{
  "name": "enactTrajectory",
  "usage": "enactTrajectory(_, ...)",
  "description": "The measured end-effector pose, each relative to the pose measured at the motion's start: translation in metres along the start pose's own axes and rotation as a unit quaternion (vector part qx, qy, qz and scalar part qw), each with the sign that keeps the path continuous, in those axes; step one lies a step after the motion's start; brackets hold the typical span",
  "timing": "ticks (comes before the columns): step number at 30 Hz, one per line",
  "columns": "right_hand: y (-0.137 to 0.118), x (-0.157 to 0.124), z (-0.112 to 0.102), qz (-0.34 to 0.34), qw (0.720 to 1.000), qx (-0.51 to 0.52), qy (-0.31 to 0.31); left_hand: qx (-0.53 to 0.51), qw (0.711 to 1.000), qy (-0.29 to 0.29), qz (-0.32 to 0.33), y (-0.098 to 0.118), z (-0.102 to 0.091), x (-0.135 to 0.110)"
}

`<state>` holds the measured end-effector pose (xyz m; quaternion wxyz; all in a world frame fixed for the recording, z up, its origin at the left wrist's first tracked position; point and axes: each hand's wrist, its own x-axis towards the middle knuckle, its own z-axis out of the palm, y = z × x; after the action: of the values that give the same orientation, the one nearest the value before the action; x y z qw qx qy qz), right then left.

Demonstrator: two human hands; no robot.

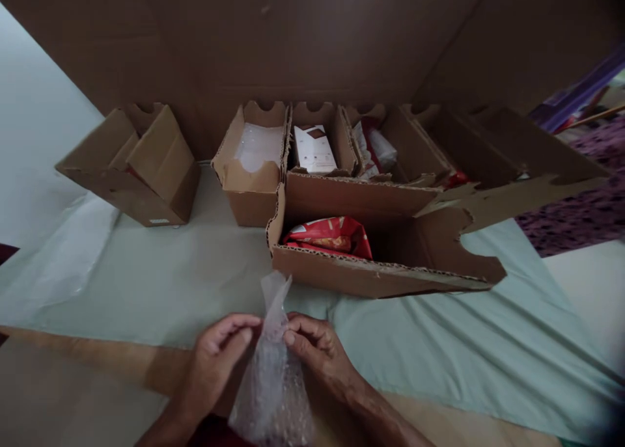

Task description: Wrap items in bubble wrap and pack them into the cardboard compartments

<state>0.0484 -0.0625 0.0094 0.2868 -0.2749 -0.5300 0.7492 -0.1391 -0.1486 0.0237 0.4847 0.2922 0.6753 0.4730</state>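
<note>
A clear, crinkled plastic bag [276, 375] hangs upright in front of me, its gathered neck pointing away and its wider part low in the view. My right hand [317, 349] pinches the neck from the right between thumb and fingers. On the other side, my left hand [222, 346] has its thumb and index finger closed at the left edge of the neck. What is inside the bag is hard to make out. Just beyond it, a red snack packet [332, 235] lies in the left part of a long open cardboard box [390, 274].
Behind stands a row of cardboard bins; one holds clear plastic sheets [258, 146], another a white box [314, 149]. A separate cardboard box [161, 167] stands at left, near a flat plastic sheet [68, 252]. Pale green cloth [195, 265] covers the table. A tall cardboard panel [273, 37] rises behind.
</note>
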Motion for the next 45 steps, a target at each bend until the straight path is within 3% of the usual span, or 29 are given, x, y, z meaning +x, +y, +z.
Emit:
enactTrajectory(3, -0.001, 0.0, -0.005, 0.023, 1.0, 0.012, 0.012, -0.065, 0.996, -0.034, -0.046, 0.012, -0.029, 0.017)
enactTrajectory(5, -0.003, 0.0, -0.005, 0.031, 0.999, -0.006, 0.013, -0.069, 0.992, -0.092, -0.06, 0.017, -0.035, 0.022)
enactTrajectory(8, -0.004, 0.001, -0.003, 0.026, 0.999, -0.039, 0.002, -0.006, 0.977, -0.206, -0.056, 0.021, -0.018, 0.021)
enactTrajectory(11, -0.003, 0.001, -0.002, -0.001, 0.997, -0.083, -0.008, 0.066, 0.967, -0.245, -0.003, 0.022, 0.009, 0.018)
enactTrajectory(14, 0.002, -0.001, -0.002, -0.046, 0.99, -0.134, -0.011, 0.119, 0.971, -0.206, 0.028, 0.016, 0.022, 0.017)
enactTrajectory(17, 0.003, -0.003, -0.001, -0.065, 0.983, -0.17, -0.007, 0.138, 0.976, -0.169, -0.003, 0.008, 0.018, 0.018)
enactTrajectory(22, -0.006, -0.005, 0.0, 0.022, 0.994, -0.106, 0.023, 0.055, 0.978, -0.189, -0.071, 0.006, 0.006, 0.023)
enactTrajectory(26, -0.009, -0.003, 0.001, 0.082, 0.996, -0.016, 0.033, -0.018, 0.992, -0.095, -0.081, 0.009, 0.004, 0.019)
enactTrajectory(31, -0.014, -0.005, 0.013, 0.097, 0.994, 0.027, 0.036, -0.135, 0.984, -0.011, -0.113, 0.007, -0.002, 0.003)
enactTrajectory(34, -0.027, -0.014, 0.018, 0.099, 0.99, 0.02, 0.096, -0.183, 0.978, 0.02, -0.1, 0.008, -0.011, -0.005)
enactTrajectory(37, -0.033, -0.028, 0.009, 0.048, 0.983, -0.042, 0.174, -0.21, 0.973, 0.043, -0.089, 0.011, -0.026, -0.006)
enactTrajectory(40, -0.025, -0.046, -0.007, -0.009, 0.959, -0.143, 0.243, -0.203, 0.975, 0.069, -0.06, 0.011, -0.042, 0.0)
enactTrajectory(42, -0.015, -0.061, -0.017, 0.003, 0.941, -0.186, 0.283, -0.202, 0.975, 0.085, -0.035, 0.01, -0.052, 0.005)
enactTrajectory(45, -0.001, -0.08, -0.025, 0.033, 0.919, -0.221, 0.323, -0.195, 0.979, 0.054, -0.032, 0.007, -0.063, 0.007)
